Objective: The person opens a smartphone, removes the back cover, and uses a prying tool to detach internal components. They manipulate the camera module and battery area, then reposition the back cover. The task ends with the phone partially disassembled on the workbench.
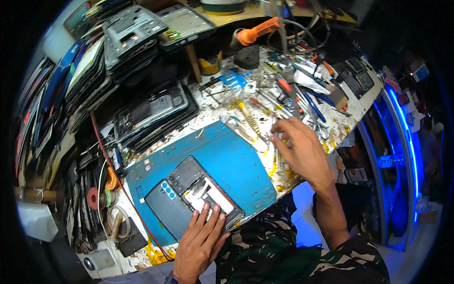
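An opened smartphone [208, 194], its battery and inner parts bare, lies on a blue work mat [241, 165]. Beside it on the left is a dark back cover [170, 208] with camera holes, partly under the phone's edge. My left hand [201, 241] rests with its fingers stretched out over the phone's lower part, hiding some of it. Off the mat's right edge, my right hand [302, 149] hovers over small tools, thumb and index finger bent and apart, with nothing visible between them. A yellow-handled brush [248, 116] lies just left of it.
Stacked phone frames [151, 113] stand behind the mat, with taller piles at the left. Screwdrivers, pliers [314, 104] and other tools crowd the back right. An orange-handled tool [257, 31] sticks up behind. Tape and solder rolls [118, 222] lie left; a red cable [142, 215] crosses the mat's left edge.
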A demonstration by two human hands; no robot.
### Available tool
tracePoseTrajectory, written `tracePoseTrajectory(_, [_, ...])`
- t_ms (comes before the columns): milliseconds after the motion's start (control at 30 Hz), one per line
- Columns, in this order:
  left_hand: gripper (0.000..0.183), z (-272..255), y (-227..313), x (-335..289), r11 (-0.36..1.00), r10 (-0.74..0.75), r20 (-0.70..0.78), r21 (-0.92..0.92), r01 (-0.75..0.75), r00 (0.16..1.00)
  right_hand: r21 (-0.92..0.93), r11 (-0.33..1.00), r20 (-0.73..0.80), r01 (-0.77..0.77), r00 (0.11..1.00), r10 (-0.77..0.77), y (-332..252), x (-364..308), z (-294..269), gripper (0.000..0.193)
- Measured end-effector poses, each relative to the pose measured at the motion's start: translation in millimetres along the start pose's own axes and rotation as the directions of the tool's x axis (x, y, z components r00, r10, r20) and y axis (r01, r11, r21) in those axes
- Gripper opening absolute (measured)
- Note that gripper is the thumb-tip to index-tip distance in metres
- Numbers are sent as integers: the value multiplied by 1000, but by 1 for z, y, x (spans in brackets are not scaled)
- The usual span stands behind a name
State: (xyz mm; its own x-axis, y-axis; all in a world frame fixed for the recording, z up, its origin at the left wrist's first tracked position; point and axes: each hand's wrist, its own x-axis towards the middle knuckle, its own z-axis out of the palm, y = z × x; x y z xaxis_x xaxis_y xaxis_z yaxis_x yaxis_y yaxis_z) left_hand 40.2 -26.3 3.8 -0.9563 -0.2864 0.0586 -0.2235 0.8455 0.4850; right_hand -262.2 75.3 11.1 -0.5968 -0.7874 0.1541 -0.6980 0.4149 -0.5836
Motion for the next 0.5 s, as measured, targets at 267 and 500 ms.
tracePoseTrajectory(267, [51,-2,3,4,1000,-7,-25,-20,6,1000,-4,1000,-27,-13,1000,13,-4,-3,3,18])
tracePoseTrajectory(500, [47,2,0,2,996,61,-36,69,-58,998,-49,984,-159,172,971,-178,-19,-18,4,16])
